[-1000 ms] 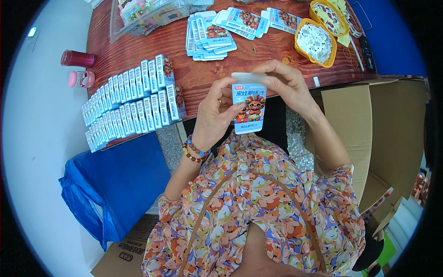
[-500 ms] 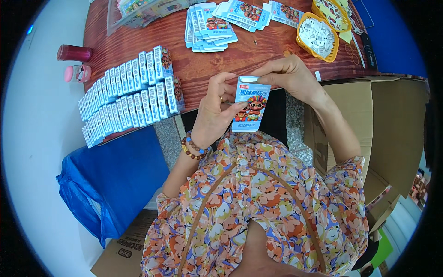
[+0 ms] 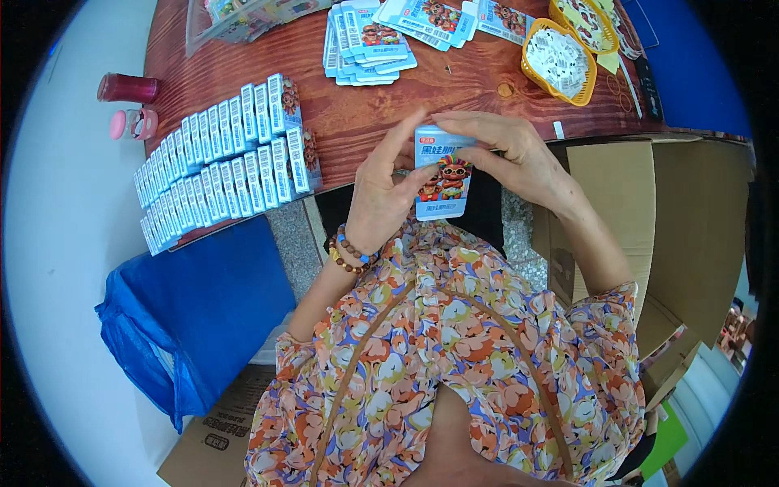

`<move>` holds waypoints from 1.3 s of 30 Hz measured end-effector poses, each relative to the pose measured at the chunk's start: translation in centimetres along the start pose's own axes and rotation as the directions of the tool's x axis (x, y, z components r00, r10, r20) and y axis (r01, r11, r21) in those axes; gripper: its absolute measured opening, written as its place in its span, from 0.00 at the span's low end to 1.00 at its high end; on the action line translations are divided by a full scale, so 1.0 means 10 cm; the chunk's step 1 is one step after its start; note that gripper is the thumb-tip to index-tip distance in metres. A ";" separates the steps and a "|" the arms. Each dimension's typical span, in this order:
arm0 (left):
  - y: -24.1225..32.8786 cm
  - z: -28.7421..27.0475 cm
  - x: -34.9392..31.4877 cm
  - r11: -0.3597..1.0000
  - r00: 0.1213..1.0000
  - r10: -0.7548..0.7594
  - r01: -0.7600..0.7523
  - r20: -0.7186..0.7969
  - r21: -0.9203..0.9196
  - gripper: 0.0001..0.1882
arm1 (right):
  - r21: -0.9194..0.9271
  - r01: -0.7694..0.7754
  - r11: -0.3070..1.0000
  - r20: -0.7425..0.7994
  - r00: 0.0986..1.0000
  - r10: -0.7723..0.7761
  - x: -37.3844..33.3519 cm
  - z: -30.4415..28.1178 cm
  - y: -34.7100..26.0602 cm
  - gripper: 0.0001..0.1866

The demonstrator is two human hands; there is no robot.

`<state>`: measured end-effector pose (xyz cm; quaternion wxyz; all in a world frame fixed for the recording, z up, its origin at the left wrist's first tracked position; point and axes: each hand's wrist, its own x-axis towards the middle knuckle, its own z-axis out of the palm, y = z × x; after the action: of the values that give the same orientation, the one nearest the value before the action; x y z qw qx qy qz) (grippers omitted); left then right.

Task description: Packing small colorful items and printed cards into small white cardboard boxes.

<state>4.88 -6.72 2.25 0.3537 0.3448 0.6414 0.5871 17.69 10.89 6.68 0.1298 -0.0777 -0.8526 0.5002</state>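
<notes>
A small light-blue carton (image 3: 443, 195) with a cartoon figure on its front is held upright over the table's near edge. My left hand (image 3: 388, 183) grips it from the left, thumb across the front and the other fingers partly hidden behind. On the other side my right hand (image 3: 505, 154) holds its upper right, thumb on the front and fingers bent over the top end. The carton's top edge lies under these fingers, so its flap is mostly hidden. Two long rows of matching filled-out cartons (image 3: 235, 154) stand at the table's left.
Flat carton blanks (image 3: 369, 49) lie piled at the far middle of the wooden table (image 3: 454, 89). Yellow baskets (image 3: 560, 63) with small packets or slips stand far right. A clear plastic bin (image 3: 243, 24), a red-lidded jar (image 3: 128, 88), an open cardboard box (image 3: 613, 211) and a blue bag (image 3: 203, 316) surround me.
The flap that stood open at the carton's top is now covered by my right fingers, which have come over the top end. Both hands have shifted slightly, still holding the carton.
</notes>
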 end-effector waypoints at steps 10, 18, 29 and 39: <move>-0.07 0.02 0.04 0.986 0.994 -0.057 0.072 0.098 -0.153 0.28 | 0.033 0.020 0.999 -0.021 1.000 -0.020 -0.07 -0.07 0.36 0.18; -0.06 -0.03 0.08 1.000 1.000 -0.006 0.006 0.020 -0.028 0.23 | 0.032 0.052 0.998 0.084 0.995 -0.055 0.10 -0.12 0.29 0.14; -0.17 -0.12 0.29 0.964 0.962 0.216 -0.183 -0.166 0.192 0.47 | 0.919 -0.202 0.339 0.005 0.865 0.502 0.24 0.14 0.61 0.17; 0.09 -0.35 0.23 0.881 0.865 0.344 -0.162 -0.365 0.445 0.44 | -0.045 -0.134 0.990 -0.004 0.991 0.134 1.65 0.02 0.24 0.12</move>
<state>0.67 -6.46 3.28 0.0422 0.3531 0.7579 0.5469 1.87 16.23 6.93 0.0946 -0.1382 -0.8565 0.4883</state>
